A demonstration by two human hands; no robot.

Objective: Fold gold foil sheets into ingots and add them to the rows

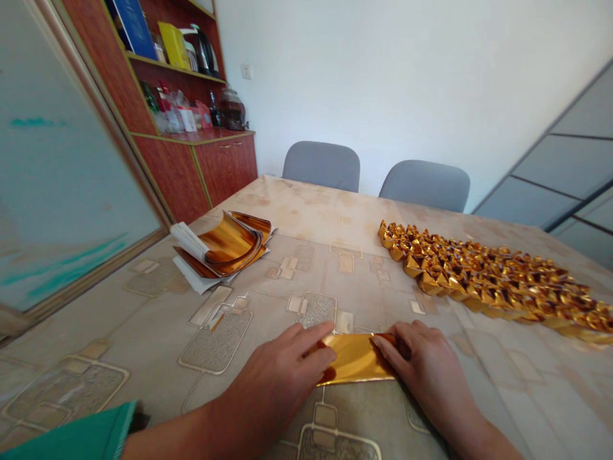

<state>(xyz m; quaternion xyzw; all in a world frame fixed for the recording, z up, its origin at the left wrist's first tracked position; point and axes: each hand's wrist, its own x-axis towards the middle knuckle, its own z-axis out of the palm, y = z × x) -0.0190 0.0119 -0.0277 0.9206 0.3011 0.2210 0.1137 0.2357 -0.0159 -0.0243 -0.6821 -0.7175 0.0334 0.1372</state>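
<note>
One gold foil strip (pixel 357 365) lay at the worktop's (pixel 268 319) six o'clock, left hand (pixel 287 361) half-curled over its nine-o'clock end, grip uncertain, right hand (pixel 424 358) pinching three o'clock; apparently mid-fold, next move seemingly requiring firm creasing.

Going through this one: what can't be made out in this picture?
All in the head view:
Gold strip: left end hidden by the left hand, right end partly by the right hand.
Folded gold pieces: cut off by the right edge.
Grey chairs: legs, behind the table.
Dark bottle: any label, too small.
</note>
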